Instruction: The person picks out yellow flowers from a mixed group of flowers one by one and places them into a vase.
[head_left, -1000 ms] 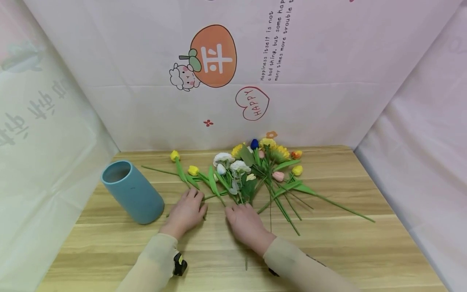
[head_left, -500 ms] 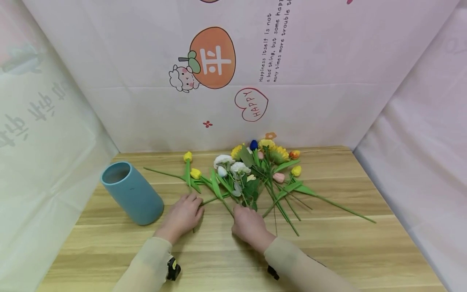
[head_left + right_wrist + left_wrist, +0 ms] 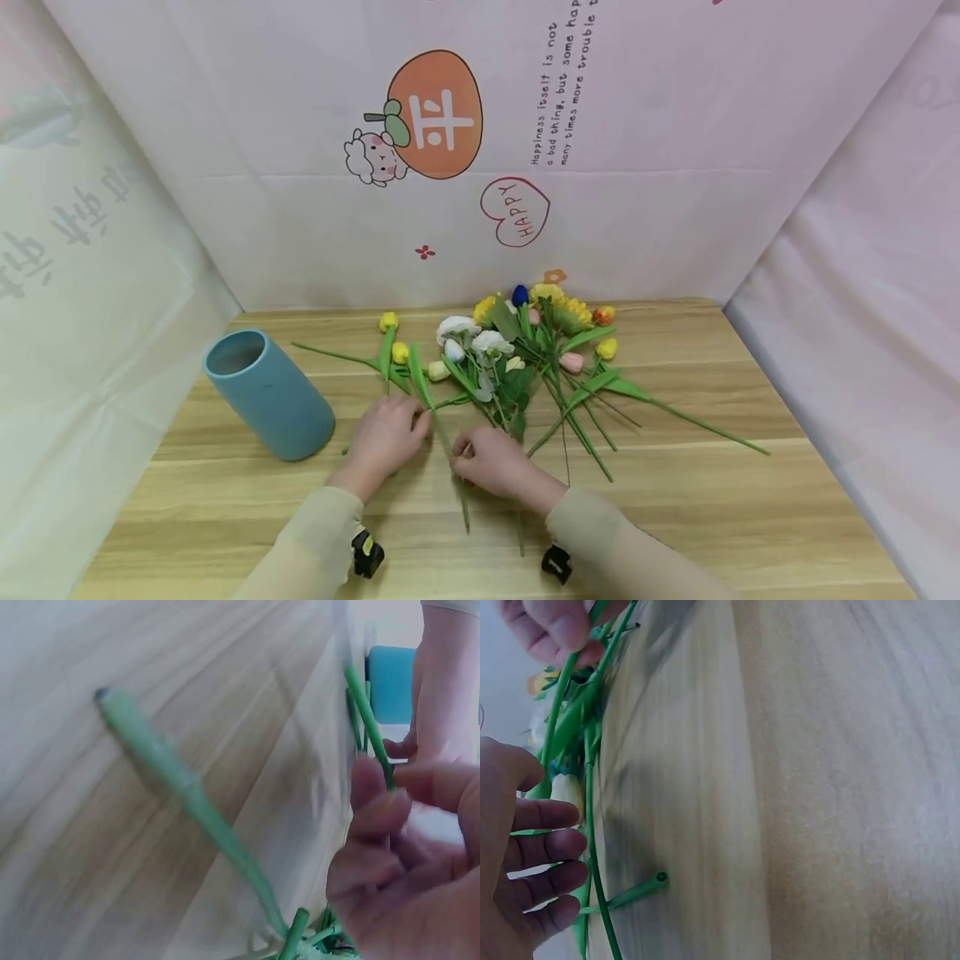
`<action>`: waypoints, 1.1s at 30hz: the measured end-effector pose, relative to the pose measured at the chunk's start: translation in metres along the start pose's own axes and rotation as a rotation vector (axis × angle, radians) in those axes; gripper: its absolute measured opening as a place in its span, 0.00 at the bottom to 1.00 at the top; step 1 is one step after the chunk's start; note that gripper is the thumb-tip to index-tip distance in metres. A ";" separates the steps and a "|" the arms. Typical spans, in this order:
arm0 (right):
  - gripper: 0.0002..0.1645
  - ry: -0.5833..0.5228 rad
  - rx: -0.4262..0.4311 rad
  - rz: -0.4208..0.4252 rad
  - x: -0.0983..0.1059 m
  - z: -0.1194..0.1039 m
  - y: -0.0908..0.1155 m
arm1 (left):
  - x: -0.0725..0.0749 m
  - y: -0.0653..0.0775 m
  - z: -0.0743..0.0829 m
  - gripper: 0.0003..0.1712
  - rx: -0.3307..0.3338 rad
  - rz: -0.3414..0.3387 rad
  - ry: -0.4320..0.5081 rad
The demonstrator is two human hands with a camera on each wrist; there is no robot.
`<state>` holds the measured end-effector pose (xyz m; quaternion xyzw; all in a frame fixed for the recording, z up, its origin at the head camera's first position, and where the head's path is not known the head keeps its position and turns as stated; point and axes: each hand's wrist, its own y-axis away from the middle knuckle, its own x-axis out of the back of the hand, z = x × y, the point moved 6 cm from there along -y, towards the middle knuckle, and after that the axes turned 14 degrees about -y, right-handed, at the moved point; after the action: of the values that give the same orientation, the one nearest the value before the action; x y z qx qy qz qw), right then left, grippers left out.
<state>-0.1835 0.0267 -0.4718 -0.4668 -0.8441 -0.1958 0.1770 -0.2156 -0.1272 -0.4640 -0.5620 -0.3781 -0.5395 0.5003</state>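
Note:
In the head view, my right hand (image 3: 498, 462) pinches a green tulip stem (image 3: 463, 504) between thumb and fingertips, to the left of the flower pile. A cream tulip head (image 3: 438, 371) lies near the far end of this stem. My left hand (image 3: 386, 442) is just left of it. In the left wrist view, its fingers (image 3: 551, 844) are spread and loosely bent beside the stems, with no clear grip. Two yellow tulips (image 3: 400, 353) lie beyond the left hand, which partly covers their stems.
A blue vase (image 3: 277, 400) stands at the left of the wooden table (image 3: 712, 517). White blossoms (image 3: 492, 342), yellow flowers (image 3: 573, 316), a pink tulip (image 3: 572, 362) and other artificial flowers lie in a heap at the back centre. One stem (image 3: 712, 431) stretches far right.
My right hand has drawn the stem left and toward me, and the cream tulip has come out from the pile. The farther yellow tulip has shifted right. My left hand moved slightly left, then back.

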 end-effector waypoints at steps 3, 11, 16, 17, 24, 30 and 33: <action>0.12 0.032 0.023 -0.101 -0.008 -0.001 0.001 | -0.004 -0.001 0.000 0.13 0.012 -0.017 -0.014; 0.18 0.138 0.058 -0.174 -0.009 -0.003 0.004 | -0.011 -0.001 -0.001 0.19 0.010 -0.084 -0.026; 0.16 0.137 0.079 -0.156 -0.001 0.000 0.005 | -0.015 -0.001 0.001 0.21 -0.001 -0.143 -0.061; 0.16 0.139 0.079 -0.155 0.000 0.001 0.006 | -0.015 0.000 0.001 0.21 -0.001 -0.147 -0.063; 0.15 0.175 0.100 -0.147 0.007 0.004 0.008 | -0.017 0.001 0.000 0.20 -0.001 -0.161 -0.060; 0.12 0.246 0.142 -0.153 0.009 0.005 0.011 | -0.018 0.001 -0.003 0.18 -0.003 -0.164 -0.044; 0.10 0.266 0.161 -0.136 0.012 0.006 0.012 | -0.017 0.002 -0.004 0.16 -0.002 -0.166 -0.036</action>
<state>-0.1796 0.0444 -0.4690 -0.3629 -0.8557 -0.1993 0.3103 -0.2169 -0.1294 -0.4814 -0.5389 -0.4315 -0.5693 0.4464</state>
